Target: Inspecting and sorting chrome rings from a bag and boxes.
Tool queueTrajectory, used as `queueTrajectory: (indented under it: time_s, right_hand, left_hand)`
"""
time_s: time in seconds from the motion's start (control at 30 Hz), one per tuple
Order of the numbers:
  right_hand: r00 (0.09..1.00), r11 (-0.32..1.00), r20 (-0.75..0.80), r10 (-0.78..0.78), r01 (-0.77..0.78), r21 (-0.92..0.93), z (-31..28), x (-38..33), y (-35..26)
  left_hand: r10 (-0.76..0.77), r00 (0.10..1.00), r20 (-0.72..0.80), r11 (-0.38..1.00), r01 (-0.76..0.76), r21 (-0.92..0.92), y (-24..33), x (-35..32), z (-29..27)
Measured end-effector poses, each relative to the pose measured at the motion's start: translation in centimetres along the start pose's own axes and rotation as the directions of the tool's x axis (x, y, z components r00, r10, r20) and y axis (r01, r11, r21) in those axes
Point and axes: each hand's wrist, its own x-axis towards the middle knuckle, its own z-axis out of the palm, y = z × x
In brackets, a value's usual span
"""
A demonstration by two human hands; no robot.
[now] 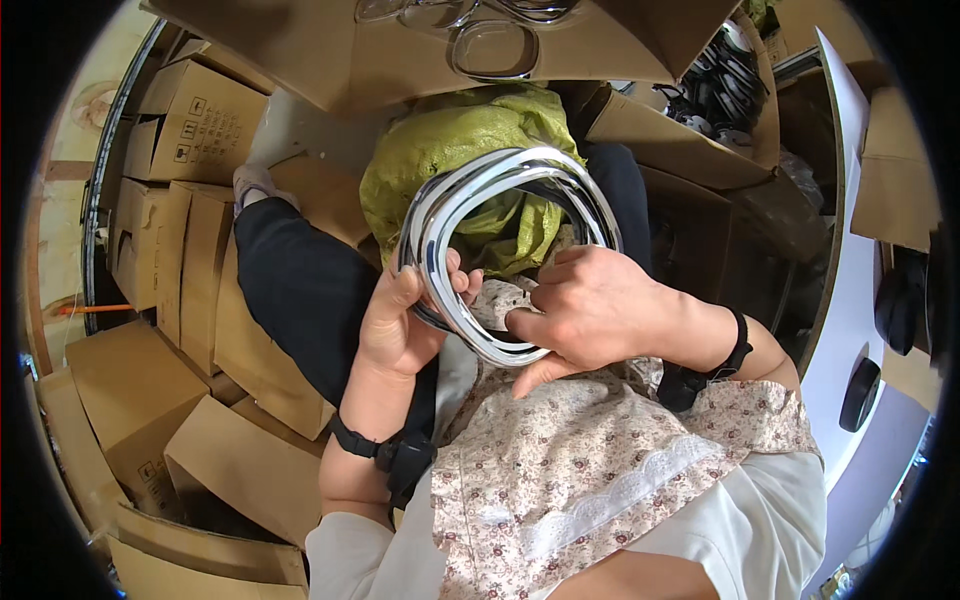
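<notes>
A bundle of shiny chrome rings [441, 225], rounded-square in outline, stands tilted in front of my lap. My left hand [395, 318] grips the bundle at its left side, thumb in front and fingertips showing inside the opening. Over the lower right of the rings lies my right hand [590, 305]; its fingers are curled, and the rings pass beneath it between fingers and thumb. Part of the bundle is hidden by that hand. Just behind the rings, a yellow-green woven sack [470, 130] sits between my legs.
Beyond the sack, an open cardboard box [400, 60] has more chrome rings [495, 50] on it. Several cartons [150, 400] crowd the left side. A box at the right holds black parts [725, 85]. A white panel [835, 250] stands close to my right arm.
</notes>
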Motion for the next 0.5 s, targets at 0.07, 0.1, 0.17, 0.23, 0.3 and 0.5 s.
queueTrajectory:
  time_s: [0.07, 0.1, 0.17, 0.23, 0.3, 0.5]
  right_hand:
    - [0.999, 1.000, -0.035, 0.002, -0.002, 0.010, -0.3, 0.2, -0.4]
    - [0.999, 1.000, -0.045, 0.023, -0.023, 0.000, -0.3, 0.2, -0.4]
    - [0.997, 0.999, -0.058, 0.047, -0.048, -0.013, -0.2, 0.3, -0.6]
    - [0.991, 0.993, -0.067, 0.112, -0.113, -0.013, 0.3, 0.4, -0.9]
    - [0.987, 0.996, -0.137, 0.085, -0.085, 0.010, 1.0, 0.7, -0.6]
    - [0.587, 0.937, -0.754, 0.295, -0.331, 0.109, 0.8, -0.7, 1.3]
  left_hand:
    - [-0.008, 1.000, -0.029, 0.937, -0.003, -0.351, -1.2, -0.5, 0.2]
    - [-0.009, 0.998, -0.060, 0.950, -0.010, -0.312, -1.3, -0.6, 0.7]
    - [-0.008, 0.999, -0.048, 0.962, -0.006, -0.273, -1.8, -0.4, 2.1]
    - [0.012, 0.998, -0.057, 0.965, -0.027, -0.261, -2.8, -0.7, 1.8]
    - [0.030, 0.998, -0.057, 0.967, -0.043, -0.251, -2.4, -0.6, 1.1]
    - [0.112, 0.992, 0.066, 0.936, -0.083, -0.341, -1.0, -0.4, 0.6]
